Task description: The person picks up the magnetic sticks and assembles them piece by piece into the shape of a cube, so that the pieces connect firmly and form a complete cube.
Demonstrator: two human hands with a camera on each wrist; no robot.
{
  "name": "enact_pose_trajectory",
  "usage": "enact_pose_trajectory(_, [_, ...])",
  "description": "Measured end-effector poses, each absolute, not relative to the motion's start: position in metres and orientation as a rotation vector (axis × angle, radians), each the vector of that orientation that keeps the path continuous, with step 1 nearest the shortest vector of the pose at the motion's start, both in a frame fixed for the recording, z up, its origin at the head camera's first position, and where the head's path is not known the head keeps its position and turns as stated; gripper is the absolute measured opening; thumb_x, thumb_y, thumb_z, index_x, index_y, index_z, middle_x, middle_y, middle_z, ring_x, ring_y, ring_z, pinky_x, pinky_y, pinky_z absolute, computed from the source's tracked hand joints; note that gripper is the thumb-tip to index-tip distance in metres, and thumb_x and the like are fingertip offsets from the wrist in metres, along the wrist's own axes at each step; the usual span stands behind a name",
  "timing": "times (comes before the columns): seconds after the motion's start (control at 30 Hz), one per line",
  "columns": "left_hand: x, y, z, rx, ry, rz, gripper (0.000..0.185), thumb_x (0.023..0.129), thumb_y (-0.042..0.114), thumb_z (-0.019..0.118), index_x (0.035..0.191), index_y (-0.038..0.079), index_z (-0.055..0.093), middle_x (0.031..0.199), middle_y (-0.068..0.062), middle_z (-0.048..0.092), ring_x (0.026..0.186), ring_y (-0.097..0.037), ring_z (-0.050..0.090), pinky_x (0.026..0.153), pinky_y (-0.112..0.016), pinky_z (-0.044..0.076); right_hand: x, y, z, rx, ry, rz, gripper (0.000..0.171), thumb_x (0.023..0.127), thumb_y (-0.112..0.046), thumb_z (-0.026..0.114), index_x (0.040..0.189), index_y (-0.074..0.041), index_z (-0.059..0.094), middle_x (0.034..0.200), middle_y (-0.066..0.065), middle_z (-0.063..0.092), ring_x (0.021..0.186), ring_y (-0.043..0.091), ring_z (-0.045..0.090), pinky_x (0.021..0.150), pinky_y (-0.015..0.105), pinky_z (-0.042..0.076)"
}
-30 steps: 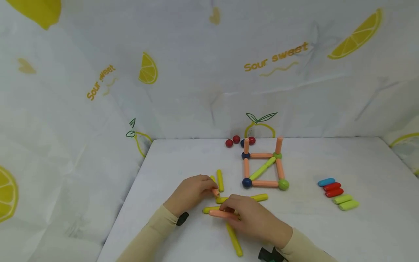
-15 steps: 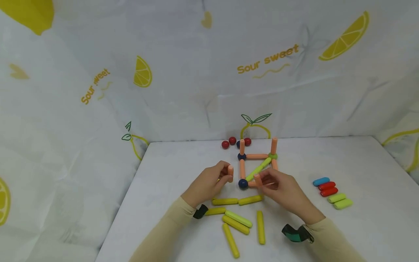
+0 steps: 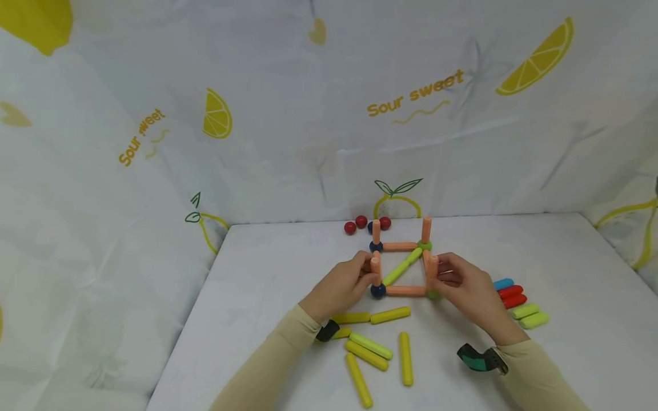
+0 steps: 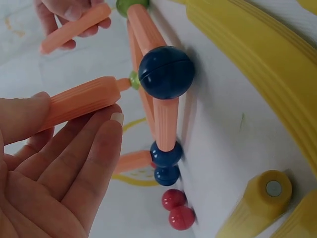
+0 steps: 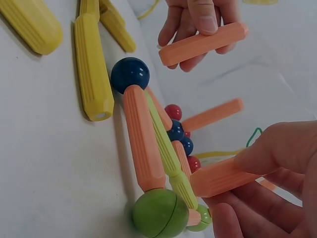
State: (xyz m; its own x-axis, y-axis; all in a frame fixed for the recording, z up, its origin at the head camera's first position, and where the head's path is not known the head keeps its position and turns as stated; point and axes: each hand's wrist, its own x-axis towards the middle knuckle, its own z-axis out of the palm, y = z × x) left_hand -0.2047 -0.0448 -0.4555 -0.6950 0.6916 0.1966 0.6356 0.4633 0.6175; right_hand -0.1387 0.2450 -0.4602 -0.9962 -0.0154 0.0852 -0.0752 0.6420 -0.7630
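Above frame (image 3: 402, 268): both hands w/ upright sticks

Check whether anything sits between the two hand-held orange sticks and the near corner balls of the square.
Nothing visible does. The left hand holds its orange stick just above the blue ball; the right hand holds its stick over the green ball.
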Motion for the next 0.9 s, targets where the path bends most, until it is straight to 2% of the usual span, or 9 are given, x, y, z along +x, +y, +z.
enact_pose_trajectory(0.2, [-0.204, -0.043, -0.455, 1.167, 2.594, 1.058, 0.023, 0.114, 0.023, 0.056, 0.133, 0.011, 0.052, 0.111, 0.0, 0.075, 0.105, -0.011, 0.074, 0.094, -0.017, 0.058, -0.138, 0.249, -0.459, 0.063, -2.773, 1.265, 0.035, 0.101, -0.029, 0.08, 0.129, -0.013, 0.066, 0.125, 0.014, 0.075, 0.113, 0.035, 0.077, 0.092, 0.048, 0.065])
enact_pose_trajectory(0.3, [-0.203, -0.042, -0.454, 1.157, 2.592, 1.046, 0.023, 0.114, 0.023, 0.056, 0.133, 0.011, 0.052, 0.111, 0.0, 0.076, 0.104, -0.009, 0.073, 0.095, -0.018, 0.058, -0.137, 0.25, -0.459, 0.055, -2.789, 1.25, 0.033, 0.102, -0.033, 0.078, 0.125, -0.014, 0.067, 0.122, 0.011, 0.076, 0.11, 0.032, 0.077, 0.088, 0.039, 0.066])
enact_pose_trajectory(0.43, [-0.203, -0.041, -0.456, 1.14, 2.588, 1.034, 0.021, 0.114, 0.025, 0.056, 0.131, 0.012, 0.053, 0.11, 0.002, 0.075, 0.103, -0.006, 0.072, 0.096, -0.018, 0.058, -0.136, 0.25, -0.459, 0.065, -2.812, 1.226, 0.031, 0.101, -0.028, 0.079, 0.125, -0.013, 0.066, 0.12, 0.011, 0.076, 0.108, 0.031, 0.077, 0.083, 0.034, 0.066])
enact_pose_trajectory(0.6, [-0.204, -0.038, -0.46, 1.131, 2.595, 0.978, 0.018, 0.113, 0.026, 0.059, 0.126, 0.014, 0.055, 0.114, 0.002, 0.077, 0.108, -0.005, 0.073, 0.095, -0.018, 0.057, -0.137, 0.254, -0.459, 0.103, -2.822, 1.222, 0.034, 0.098, -0.023, 0.081, 0.127, -0.012, 0.066, 0.122, 0.012, 0.075, 0.11, 0.033, 0.077, 0.087, 0.042, 0.067])
enact_pose_trajectory(0.77, [-0.205, -0.036, -0.464, 1.109, 2.611, 0.893, 0.016, 0.112, 0.026, 0.061, 0.124, 0.015, 0.059, 0.12, 0.001, 0.076, 0.112, -0.006, 0.072, 0.096, -0.018, 0.057, -0.137, 0.259, -0.463, 0.099, -2.927, 1.169, 0.041, 0.099, -0.025, 0.079, 0.134, -0.007, 0.067, 0.131, 0.022, 0.073, 0.119, 0.044, 0.071, 0.095, 0.057, 0.063])
enact_pose_trajectory(0.9, [-0.206, -0.038, -0.467, 1.111, 2.62, 0.859, 0.017, 0.112, 0.025, 0.061, 0.125, 0.015, 0.061, 0.12, 0.002, 0.076, 0.112, -0.006, 0.072, 0.098, -0.019, 0.057, -0.138, 0.261, -0.47, 0.068, -3.027, 1.162, 0.043, 0.099, -0.023, 0.078, 0.136, -0.005, 0.066, 0.135, 0.025, 0.071, 0.121, 0.045, 0.07, 0.094, 0.057, 0.063])
